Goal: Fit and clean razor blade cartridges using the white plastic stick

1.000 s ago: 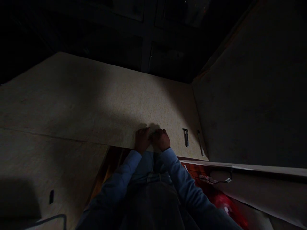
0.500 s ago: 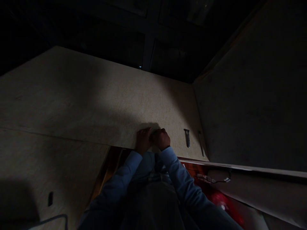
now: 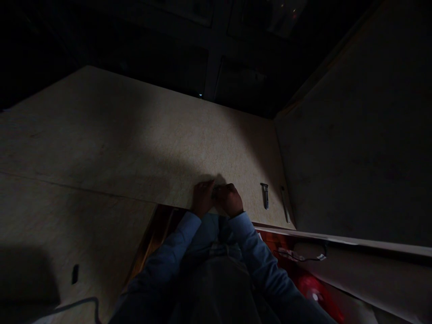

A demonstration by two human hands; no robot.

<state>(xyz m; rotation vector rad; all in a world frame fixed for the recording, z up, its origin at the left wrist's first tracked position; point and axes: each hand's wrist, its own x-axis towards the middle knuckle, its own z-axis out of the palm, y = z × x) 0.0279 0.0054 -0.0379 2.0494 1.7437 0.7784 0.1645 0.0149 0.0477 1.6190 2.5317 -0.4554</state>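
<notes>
My left hand [image 3: 202, 197] and my right hand [image 3: 229, 199] rest together near the front edge of a pale speckled board [image 3: 141, 144]. Both hands have their fingers curled and pressed toward each other over something small between them that the dim light hides. Blue sleeves cover both forearms. A small dark metal fitting [image 3: 265, 195] lies on the board a little to the right of my right hand. Further right, a thin long piece [image 3: 284, 204] lies near the board's edge.
A large dark panel [image 3: 354, 148] stands upright on the right. A second pale board [image 3: 60, 225] lies lower left with a small dark slot [image 3: 74, 273]. Below the right panel lie a red surface [image 3: 310, 283] and a thin wire [image 3: 303, 257]. Dark shelving fills the background.
My hands have stayed pressed together at the same spot on the board. The camera view shifted slightly, nothing else moved.
</notes>
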